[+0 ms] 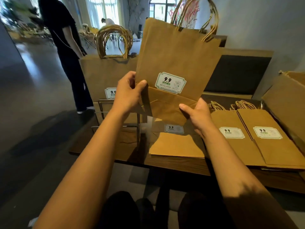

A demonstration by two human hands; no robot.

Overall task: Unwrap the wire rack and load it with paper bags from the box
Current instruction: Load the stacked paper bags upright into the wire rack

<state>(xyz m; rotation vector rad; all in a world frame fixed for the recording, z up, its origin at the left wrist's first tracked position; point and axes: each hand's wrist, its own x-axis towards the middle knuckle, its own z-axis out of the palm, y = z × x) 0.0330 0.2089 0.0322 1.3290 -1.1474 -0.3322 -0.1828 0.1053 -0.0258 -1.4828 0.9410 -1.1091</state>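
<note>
A dark wooden table (173,164) is seen from above. A wire rack (105,116) stands at its left end, filled with upright paper bags (102,75). 3 flat stacks of bags are laid on it: 1 at the centre (176,144), 2 to the right (231,138) (274,139). A cardboard box (287,98) sits at the far right.

One head-worn wide-angle view looks forward and down (close over the table (173,164)) across the room.
</note>
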